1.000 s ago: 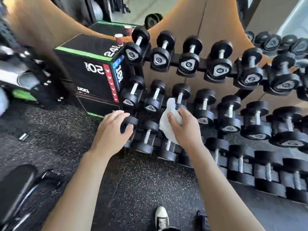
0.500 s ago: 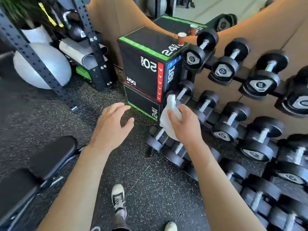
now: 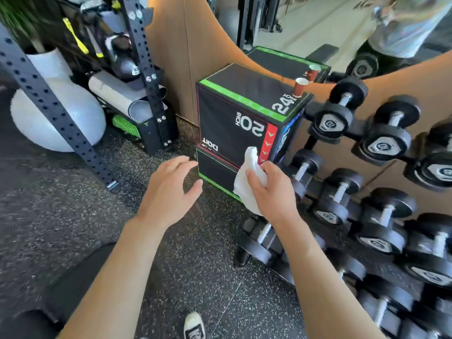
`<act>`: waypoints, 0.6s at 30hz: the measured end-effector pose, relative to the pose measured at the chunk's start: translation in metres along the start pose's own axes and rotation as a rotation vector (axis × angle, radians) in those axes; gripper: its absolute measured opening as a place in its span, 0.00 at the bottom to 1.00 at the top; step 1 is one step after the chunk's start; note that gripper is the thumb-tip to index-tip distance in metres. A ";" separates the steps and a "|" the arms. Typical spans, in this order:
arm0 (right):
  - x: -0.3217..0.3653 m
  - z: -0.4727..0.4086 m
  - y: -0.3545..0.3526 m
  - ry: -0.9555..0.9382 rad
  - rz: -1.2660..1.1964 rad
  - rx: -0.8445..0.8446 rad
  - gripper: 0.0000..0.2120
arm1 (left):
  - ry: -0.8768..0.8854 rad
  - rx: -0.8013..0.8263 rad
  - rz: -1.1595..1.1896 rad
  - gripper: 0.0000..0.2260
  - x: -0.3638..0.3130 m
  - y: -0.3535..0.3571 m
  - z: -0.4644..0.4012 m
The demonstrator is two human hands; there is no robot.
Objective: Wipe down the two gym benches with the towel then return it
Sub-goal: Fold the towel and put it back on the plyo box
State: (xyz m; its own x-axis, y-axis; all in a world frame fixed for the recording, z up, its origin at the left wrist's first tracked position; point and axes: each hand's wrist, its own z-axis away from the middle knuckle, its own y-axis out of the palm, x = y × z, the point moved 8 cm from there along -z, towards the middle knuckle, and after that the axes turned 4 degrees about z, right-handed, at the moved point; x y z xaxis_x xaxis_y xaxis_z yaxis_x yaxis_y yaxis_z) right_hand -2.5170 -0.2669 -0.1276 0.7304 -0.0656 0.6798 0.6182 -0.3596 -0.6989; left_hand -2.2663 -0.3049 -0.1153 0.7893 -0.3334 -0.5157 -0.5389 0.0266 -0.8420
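Towel (image 3: 247, 182) – white, soft, bunched – gripped in right hand (image 3: 274, 192); left hand (image 3: 168, 192) loose, fingers spread.

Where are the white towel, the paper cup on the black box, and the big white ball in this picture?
white towel (image 3: 249, 167): head view, on the bunched cloth above the right hand's fingers.
paper cup (image 3: 299, 88): head view, on its brown side wall.
big white ball (image 3: 80, 118): head view, on its bare right side, beside the rack upright.

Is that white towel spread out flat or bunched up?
Bunched up: the towel is crumpled in the right hand, ends poking out above and below.
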 end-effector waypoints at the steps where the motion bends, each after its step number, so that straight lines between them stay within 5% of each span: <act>1: 0.010 -0.007 0.009 -0.001 0.011 0.004 0.19 | 0.003 -0.009 0.004 0.22 0.010 -0.009 -0.010; 18: 0.089 -0.152 0.120 -0.069 0.045 0.074 0.18 | -0.030 -0.066 0.039 0.22 0.119 -0.067 -0.118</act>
State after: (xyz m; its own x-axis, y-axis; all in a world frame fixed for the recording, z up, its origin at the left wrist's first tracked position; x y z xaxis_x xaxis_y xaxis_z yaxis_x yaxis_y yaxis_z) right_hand -2.4216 -0.4571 -0.1172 0.7744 -0.0152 0.6325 0.6023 -0.2882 -0.7444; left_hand -2.1705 -0.4577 -0.1014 0.7755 -0.3046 -0.5531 -0.5866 -0.0237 -0.8095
